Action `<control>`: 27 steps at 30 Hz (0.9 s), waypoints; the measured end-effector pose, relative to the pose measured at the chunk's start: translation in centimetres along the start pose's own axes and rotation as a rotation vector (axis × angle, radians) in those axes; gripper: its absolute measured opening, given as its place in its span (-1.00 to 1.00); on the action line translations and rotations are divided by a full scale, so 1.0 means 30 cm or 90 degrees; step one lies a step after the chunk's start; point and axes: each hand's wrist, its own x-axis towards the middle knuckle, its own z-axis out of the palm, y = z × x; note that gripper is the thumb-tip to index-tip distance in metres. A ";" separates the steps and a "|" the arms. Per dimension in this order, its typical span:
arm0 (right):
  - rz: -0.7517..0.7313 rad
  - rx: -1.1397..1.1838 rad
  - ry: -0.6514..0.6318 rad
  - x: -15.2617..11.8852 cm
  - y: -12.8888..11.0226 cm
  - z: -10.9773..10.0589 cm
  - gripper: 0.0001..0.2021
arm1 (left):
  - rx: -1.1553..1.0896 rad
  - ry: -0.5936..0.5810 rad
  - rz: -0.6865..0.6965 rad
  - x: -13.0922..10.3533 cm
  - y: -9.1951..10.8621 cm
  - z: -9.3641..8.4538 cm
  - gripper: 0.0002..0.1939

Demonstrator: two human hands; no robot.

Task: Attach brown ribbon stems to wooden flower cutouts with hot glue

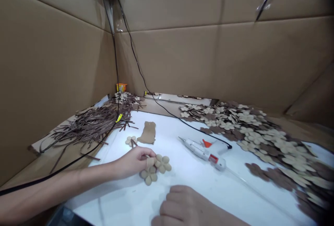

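My left hand (137,163) is closed in a pinch on beige felt flowers. One five-petalled flower (163,164) sticks out to the right of the fingertips and another flower (149,176) hangs below them. A small beige strip lies between these at the fingers. My right hand (186,205) is low in the view, its fingers curled under on the white board (135,201); whatever it may hold is hidden. Behind my left hand lie a cream flower with a brown stem (131,141) and a tan scrap (148,132). A glue gun (202,151) with a red trigger lies on its side to the right.
Brown strips (91,125) are heaped at the left. Beige and brown flower cut-outs (250,132) pile up along the right. A black cord (161,106) runs across to the glue gun, another crosses the left side. Cardboard walls (177,59) enclose the back and sides.
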 end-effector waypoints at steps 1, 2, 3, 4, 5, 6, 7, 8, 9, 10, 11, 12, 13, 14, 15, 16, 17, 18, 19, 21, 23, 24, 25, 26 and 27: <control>0.004 0.017 0.019 -0.003 0.007 0.016 -0.88 | 0.040 0.013 0.027 -0.001 -0.003 -0.004 -0.70; 0.010 0.029 0.036 -0.006 0.013 0.028 -0.85 | 0.080 0.025 0.053 -0.002 -0.005 -0.007 -0.72; 0.018 0.036 0.050 -0.006 0.017 0.037 -0.82 | 0.112 0.035 0.071 -0.004 -0.007 -0.010 -0.75; 0.026 0.042 0.060 -0.005 0.019 0.041 -0.79 | 0.129 0.041 0.078 -0.005 -0.009 -0.012 -0.77; 0.032 0.049 0.068 -0.003 0.020 0.041 -0.75 | 0.133 0.047 0.078 -0.006 -0.010 -0.013 -0.78; 0.037 0.056 0.073 -0.001 0.020 0.037 -0.72 | 0.128 0.054 0.072 -0.006 -0.011 -0.015 -0.79; 0.041 0.066 0.076 0.002 0.020 0.032 -0.71 | 0.117 0.059 0.061 -0.005 -0.012 -0.016 -0.79; 0.044 0.075 0.078 0.004 0.019 0.025 -0.71 | 0.104 0.062 0.048 -0.004 -0.012 -0.017 -0.78; 0.046 0.081 0.081 0.006 0.019 0.019 -0.72 | 0.092 0.064 0.037 -0.004 -0.013 -0.019 -0.77; 0.051 0.081 0.083 0.006 0.019 0.014 -0.72 | 0.080 0.066 0.030 -0.003 -0.013 -0.020 -0.76; 0.055 0.077 0.084 0.006 0.019 0.011 -0.72 | 0.071 0.066 0.027 -0.003 -0.014 -0.021 -0.74; 0.057 0.072 0.084 0.006 0.020 0.009 -0.71 | 0.063 0.064 0.027 -0.003 -0.015 -0.022 -0.74; 0.058 0.066 0.084 0.005 0.021 0.009 -0.71 | 0.057 0.062 0.030 -0.003 -0.017 -0.022 -0.74; 0.059 0.061 0.082 0.004 0.021 0.011 -0.71 | 0.051 0.061 0.033 -0.003 -0.018 -0.023 -0.74; 0.058 0.057 0.082 0.005 0.022 0.014 -0.72 | 0.047 0.062 0.034 -0.004 -0.019 -0.023 -0.74; 0.054 0.051 0.083 0.005 0.022 0.017 -0.72 | 0.044 0.064 0.035 -0.004 -0.020 -0.023 -0.75; 0.050 0.040 0.084 0.007 0.022 0.020 -0.73 | 0.042 0.066 0.036 -0.005 -0.021 -0.022 -0.74; 0.045 0.022 0.086 0.009 0.022 0.021 -0.74 | 0.041 0.068 0.035 -0.005 -0.021 -0.021 -0.73; 0.037 -0.005 0.087 0.011 0.023 0.018 -0.76 | 0.040 0.069 0.033 -0.006 -0.022 -0.020 -0.71; 0.013 -0.064 0.086 0.008 0.032 -0.001 -0.80 | 0.031 0.071 0.033 -0.007 -0.025 -0.017 -0.68; -0.013 -0.114 0.097 -0.011 0.063 -0.047 -0.82 | 0.024 0.082 0.047 -0.010 -0.026 -0.017 -0.66; -0.017 -0.132 0.106 -0.031 0.090 -0.081 -0.81 | 0.029 0.096 0.063 -0.013 -0.023 -0.019 -0.67; -0.002 -0.154 0.126 -0.059 0.124 -0.120 -0.79 | 0.046 0.118 0.087 -0.018 -0.017 -0.022 -0.68; 0.022 -0.178 0.153 -0.094 0.165 -0.161 -0.78 | 0.081 0.141 0.115 -0.026 -0.007 -0.026 -0.69; 0.100 -0.189 0.134 -0.137 0.210 -0.200 -0.75 | 0.134 0.160 0.152 -0.037 0.006 -0.031 -0.71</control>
